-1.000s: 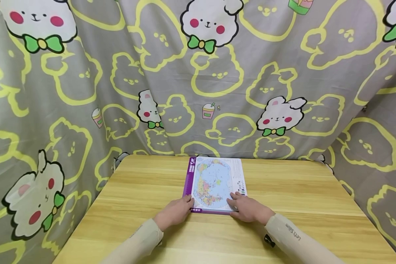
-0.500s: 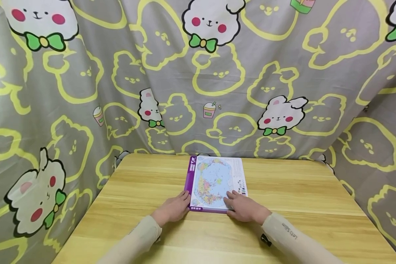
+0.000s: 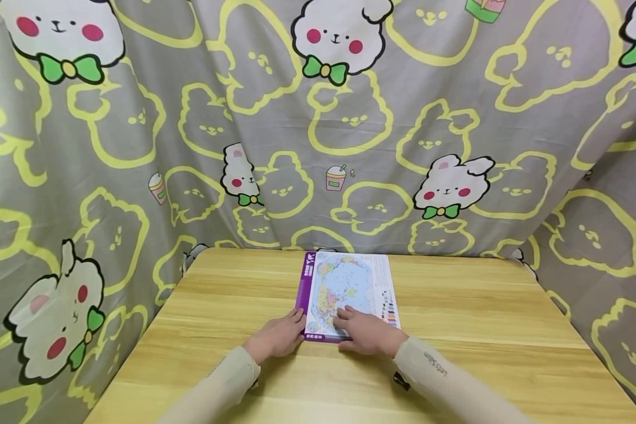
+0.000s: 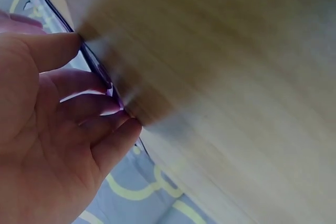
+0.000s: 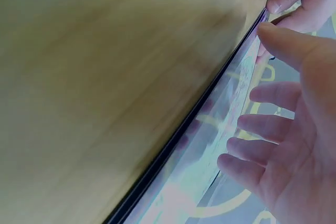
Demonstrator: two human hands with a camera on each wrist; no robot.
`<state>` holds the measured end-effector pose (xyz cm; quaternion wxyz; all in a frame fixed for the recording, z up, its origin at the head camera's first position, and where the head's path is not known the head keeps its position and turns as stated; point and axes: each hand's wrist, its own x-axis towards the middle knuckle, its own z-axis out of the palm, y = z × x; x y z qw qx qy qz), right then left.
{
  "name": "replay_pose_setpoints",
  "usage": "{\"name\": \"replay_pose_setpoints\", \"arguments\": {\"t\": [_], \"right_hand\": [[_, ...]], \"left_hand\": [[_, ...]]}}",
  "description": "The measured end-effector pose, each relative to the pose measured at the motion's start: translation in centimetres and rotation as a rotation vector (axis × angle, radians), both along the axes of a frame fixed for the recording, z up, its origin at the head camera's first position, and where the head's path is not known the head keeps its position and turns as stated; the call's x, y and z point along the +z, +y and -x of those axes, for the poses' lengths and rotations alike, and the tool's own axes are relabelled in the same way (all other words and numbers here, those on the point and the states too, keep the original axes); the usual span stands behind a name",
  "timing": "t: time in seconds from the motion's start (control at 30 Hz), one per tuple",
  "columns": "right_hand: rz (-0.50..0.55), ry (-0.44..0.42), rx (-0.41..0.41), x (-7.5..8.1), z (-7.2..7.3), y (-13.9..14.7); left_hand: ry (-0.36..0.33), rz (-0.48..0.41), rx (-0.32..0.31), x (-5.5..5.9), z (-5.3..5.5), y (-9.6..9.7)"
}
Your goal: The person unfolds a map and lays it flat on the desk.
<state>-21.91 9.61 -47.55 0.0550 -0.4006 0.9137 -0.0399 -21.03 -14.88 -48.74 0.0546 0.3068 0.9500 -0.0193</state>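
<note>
A flat rectangular world map board [image 3: 350,277] with a purple border lies on the wooden table, its printed face up and its lettering turned sideways. At its near left corner is my left hand [image 3: 277,337]; in the left wrist view the thumb and fingertips [image 4: 131,127] touch the board's edge. My right hand [image 3: 371,333] lies over the near edge, its fingers spread above the lower map, covering part of it. In the right wrist view the thumb is close to the edge near the left hand, and the other fingers [image 5: 257,124] stand apart over the glossy surface.
The wooden table [image 3: 482,330] stretches out around the board on both sides. A grey curtain [image 3: 360,206] with yellow outlines and cartoon rabbits hangs right behind the table and along both sides. A small black object [image 3: 401,380] shows under the right wrist.
My right hand has slid left along the board's near edge, from the right corner toward the left hand. The left hand's fingers have shifted slightly onto the left edge; the board stays nearly in place.
</note>
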Motion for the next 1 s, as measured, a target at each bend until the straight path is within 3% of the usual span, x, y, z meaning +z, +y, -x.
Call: {"name": "replay_pose_setpoints", "arguments": {"t": [0.53, 1.0], "right_hand": [[-0.062, 0.083, 0.098, -0.2, 1.5, -3.5], [-0.049, 0.153, 0.078, 0.0, 1.3, -3.4]], "left_hand": [[0.001, -0.003, -0.003, 0.0, 0.2, 0.1], [0.0, 0.017, -0.015, 0.2, 0.4, 0.0]]}}
